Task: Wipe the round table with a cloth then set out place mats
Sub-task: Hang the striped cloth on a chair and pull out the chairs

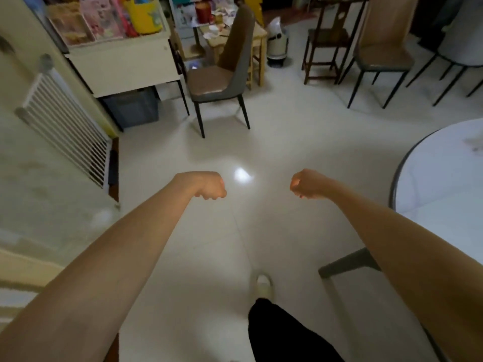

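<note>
No cloth in sight yet; left hand (209, 188) and right hand (307, 184) fingers are curled, nothing held. Worktop (444, 178) is probably wiped easily, looks smooth and hard.

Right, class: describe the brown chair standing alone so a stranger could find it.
Start at the cream cabinet at upper left. Just right of it stands the brown padded chair with thin black legs. Unlike the chairs at upper right, it stands alone on the open white floor.
</note>
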